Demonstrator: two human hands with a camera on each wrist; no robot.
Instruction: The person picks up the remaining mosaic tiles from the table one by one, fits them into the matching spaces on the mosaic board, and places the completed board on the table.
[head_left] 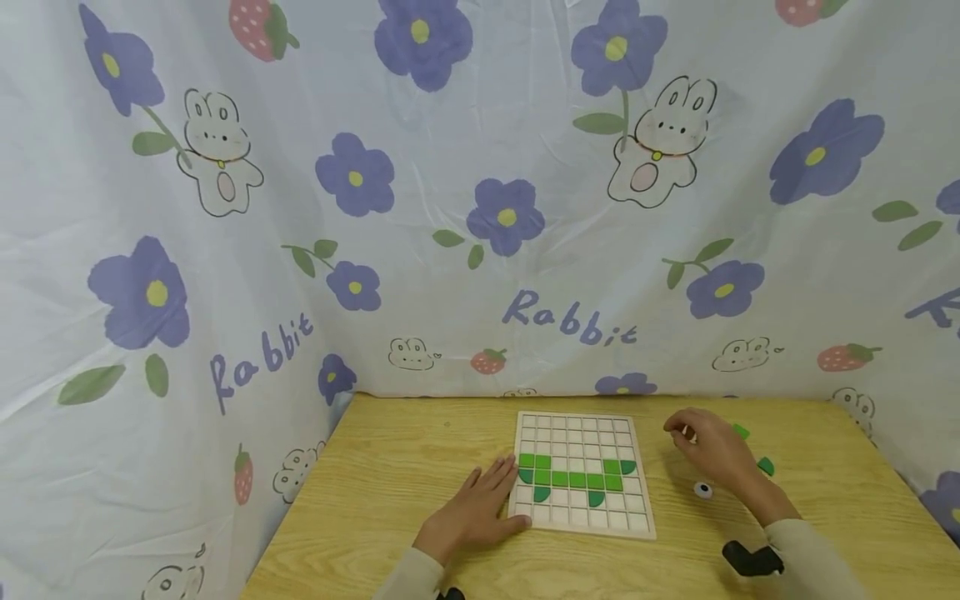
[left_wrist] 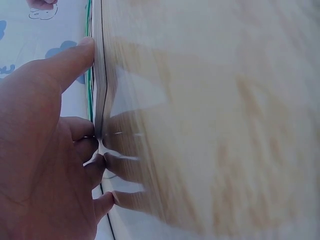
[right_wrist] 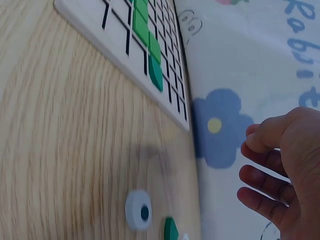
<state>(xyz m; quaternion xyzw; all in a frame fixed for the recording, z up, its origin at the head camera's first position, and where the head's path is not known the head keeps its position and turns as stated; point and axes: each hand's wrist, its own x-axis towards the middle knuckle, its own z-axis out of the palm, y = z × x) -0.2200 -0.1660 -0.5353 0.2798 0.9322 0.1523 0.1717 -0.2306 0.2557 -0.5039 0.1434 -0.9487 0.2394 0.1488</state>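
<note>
A white square grid board (head_left: 637, 522) lies on the table, with light green square tiles (head_left: 570, 479) and dark green quarter-round tiles (head_left: 596, 498) set in its cells. My left hand (head_left: 474, 510) rests at the board's left edge, fingers extended; its thumb and fingertips touch that edge in the left wrist view. To the right of the board, my right hand (head_left: 712, 450) hovers over the table. Its fingers (right_wrist: 267, 182) curl loosely and the thumb meets the index finger, with no piece showing between them. Below it on the table lies a round white eye piece (head_left: 702, 490) with a dark pupil.
Beyond the right hand lie a light green piece (head_left: 741, 431) and a dark green rounded piece (head_left: 765, 466), partly hidden by the hand and forearm. A patterned cloth (head_left: 450, 283) hangs behind the wooden table (head_left: 360, 508). A black device (head_left: 752, 558) is at the right wrist.
</note>
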